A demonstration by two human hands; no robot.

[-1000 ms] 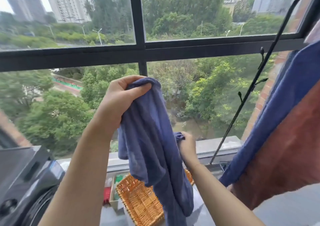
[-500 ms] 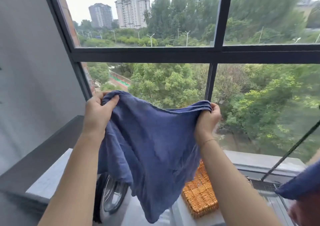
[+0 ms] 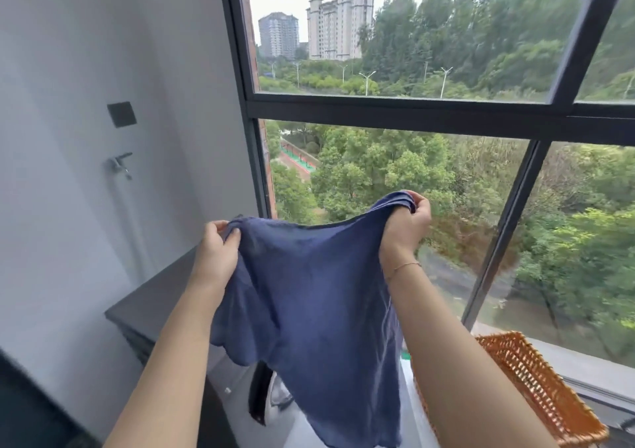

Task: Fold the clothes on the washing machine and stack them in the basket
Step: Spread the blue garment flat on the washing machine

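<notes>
View swung left; basket [image 3: 536,382] contents hidden behind blue garment [image 3: 309,296].

Grey wall [image 3: 86,69] left; black-framed window [image 3: 412,114] shows trees, 2 towers.

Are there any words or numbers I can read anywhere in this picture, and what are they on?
None: no readable words or numbers.
Blue garment: plain, no print or tag showing.
Wicker basket: no label.
Dark wall plate: blank.
Distant tower blocks: too far and blurred to show any sign.
</notes>
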